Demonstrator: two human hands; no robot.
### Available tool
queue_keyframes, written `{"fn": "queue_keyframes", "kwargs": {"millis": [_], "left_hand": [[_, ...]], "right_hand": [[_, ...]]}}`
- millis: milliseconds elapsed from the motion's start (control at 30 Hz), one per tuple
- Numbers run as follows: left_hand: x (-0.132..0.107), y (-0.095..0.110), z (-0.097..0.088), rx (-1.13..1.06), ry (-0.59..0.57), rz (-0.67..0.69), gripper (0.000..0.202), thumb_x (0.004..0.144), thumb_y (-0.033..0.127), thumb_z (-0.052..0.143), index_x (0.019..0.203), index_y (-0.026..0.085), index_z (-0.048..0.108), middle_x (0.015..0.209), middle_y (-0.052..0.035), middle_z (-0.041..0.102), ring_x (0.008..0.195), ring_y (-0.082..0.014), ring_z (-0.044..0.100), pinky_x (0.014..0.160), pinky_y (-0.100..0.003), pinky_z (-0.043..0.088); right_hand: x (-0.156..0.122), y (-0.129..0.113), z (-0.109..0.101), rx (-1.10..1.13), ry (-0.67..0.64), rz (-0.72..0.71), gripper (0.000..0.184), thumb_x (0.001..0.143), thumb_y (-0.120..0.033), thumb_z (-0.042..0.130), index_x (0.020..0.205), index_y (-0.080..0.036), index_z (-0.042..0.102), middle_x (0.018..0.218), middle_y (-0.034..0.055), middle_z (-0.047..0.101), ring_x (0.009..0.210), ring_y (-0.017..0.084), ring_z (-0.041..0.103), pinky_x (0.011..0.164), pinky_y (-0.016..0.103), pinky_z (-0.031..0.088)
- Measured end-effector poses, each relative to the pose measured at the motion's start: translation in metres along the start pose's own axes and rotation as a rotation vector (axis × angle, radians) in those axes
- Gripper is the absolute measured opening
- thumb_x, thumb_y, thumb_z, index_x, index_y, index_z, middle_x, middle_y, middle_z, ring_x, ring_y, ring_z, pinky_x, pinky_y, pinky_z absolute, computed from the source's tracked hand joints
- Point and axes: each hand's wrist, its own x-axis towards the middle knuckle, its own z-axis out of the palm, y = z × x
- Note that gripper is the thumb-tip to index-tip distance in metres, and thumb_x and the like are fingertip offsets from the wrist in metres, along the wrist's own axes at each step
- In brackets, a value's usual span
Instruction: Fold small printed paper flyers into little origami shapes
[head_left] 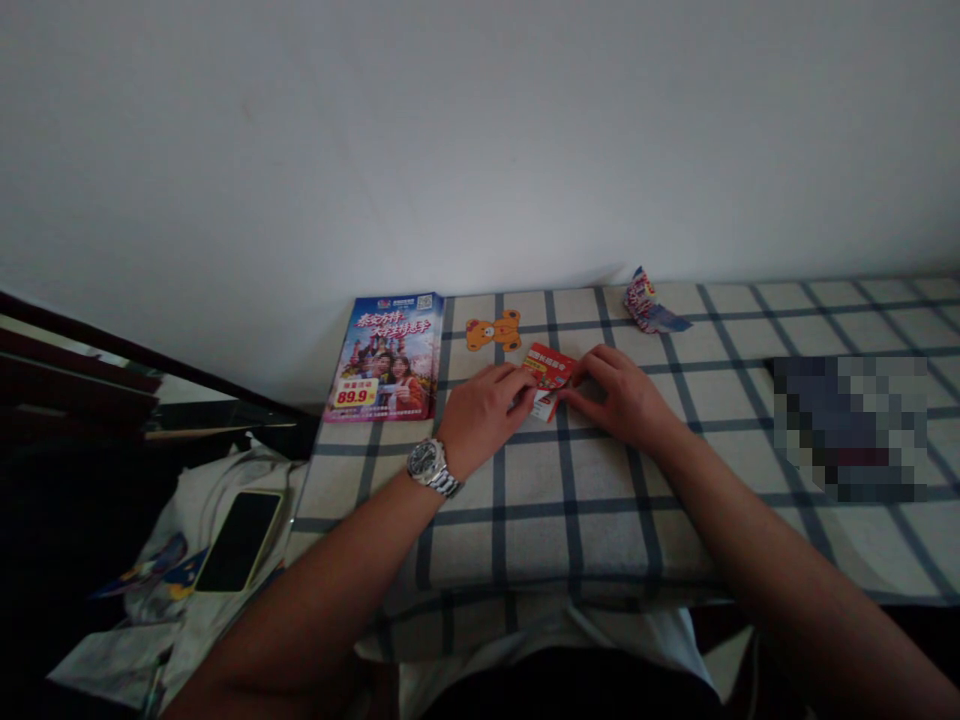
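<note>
I see a phone low, well left of my left hand; colour flyer just left of it; bear cutout beyond its fingers; hands close together, both pinching the red paper between them on the checked cloth; right hand at its right edge; crumpled wrapper beyond.

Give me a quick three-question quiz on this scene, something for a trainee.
1. True or false: the left hand and the right hand both touch the red leaflet.
2. Which wrist wears the watch? A: left. B: right.
3. Fill in: the black phone lies on the person's ____ side.
Key: 1 true; 2 A; 3 left.
</note>
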Motion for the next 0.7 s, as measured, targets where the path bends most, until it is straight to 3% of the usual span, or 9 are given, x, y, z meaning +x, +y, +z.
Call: {"fn": "queue_keyframes", "kwargs": {"millis": [133, 367, 700], "left_hand": [[0.0005, 0.002, -0.0026, -0.052, 0.028, -0.081, 0.01, 0.102, 0.023, 0.06, 0.108, 0.021, 0.067, 0.101, -0.002, 0.074, 0.084, -0.0157, 0.069, 0.071, -0.028, 0.054], [0.0024, 0.0017, -0.0068, -0.127, 0.052, -0.11, 0.004, 0.099, 0.017, 0.06, 0.1, 0.019, 0.063, 0.094, -0.0014, 0.07, 0.077, -0.0135, 0.067, 0.071, -0.027, 0.054], [-0.0004, -0.0034, -0.0025, -0.103, -0.005, 0.114, 0.022, 0.102, 0.012, 0.054, 0.117, 0.024, 0.064, 0.116, -0.0024, 0.069, 0.1, -0.0165, 0.069, 0.082, -0.029, 0.057]], "right_hand": [[0.0, -0.0008, 0.0028, -0.043, -0.017, 0.011, 0.026, 0.093, -0.045, 0.073, 0.09, -0.025, 0.057, 0.095, 0.0072, 0.062, 0.091, 0.027, 0.062, 0.079, 0.041, 0.052], [-0.0005, -0.0011, 0.0052, -0.109, -0.042, 0.021, 0.024, 0.094, -0.045, 0.073, 0.1, -0.024, 0.062, 0.105, 0.0101, 0.063, 0.098, 0.03, 0.061, 0.087, 0.046, 0.054], [-0.0017, 0.0038, 0.0065, -0.054, -0.001, -0.013, 0.027, 0.093, -0.042, 0.075, 0.114, -0.026, 0.07, 0.117, 0.0117, 0.065, 0.109, 0.032, 0.063, 0.097, 0.052, 0.055]]}}
